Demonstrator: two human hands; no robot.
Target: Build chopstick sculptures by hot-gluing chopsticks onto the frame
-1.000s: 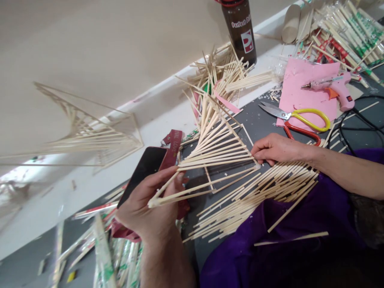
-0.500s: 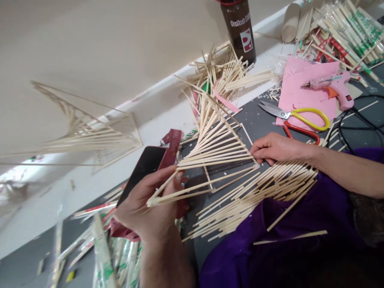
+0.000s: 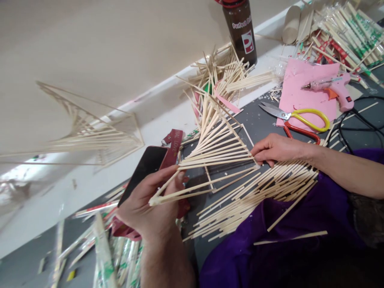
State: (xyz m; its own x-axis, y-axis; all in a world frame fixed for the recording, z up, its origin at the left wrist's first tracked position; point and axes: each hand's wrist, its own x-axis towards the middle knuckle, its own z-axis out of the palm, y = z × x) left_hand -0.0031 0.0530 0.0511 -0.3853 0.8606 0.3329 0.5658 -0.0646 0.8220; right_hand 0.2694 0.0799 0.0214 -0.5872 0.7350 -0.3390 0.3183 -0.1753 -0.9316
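A frame built of thin wooden chopsticks, with sticks fanned out in a twisted row, spans the space between my hands. My left hand is closed on its near left end, thumb and fingers pinching the sticks where they meet. At the opposite edge, my right hand has its fingers pressed together on the frame's corner; the fingertips partly hide what they grip. Loose chopsticks lie in a wide pile just below my right hand. Behind my left hand is a black phone, beside a dark red strap.
Scissors with yellow and red handles and a pink glue gun rest on pink paper. A dark bottle stands by the wall near more sticks. Wrapped chopsticks lie at upper right and lower left.
The view has shifted very slightly. Both hands keep the same hold on the chopstick frame.
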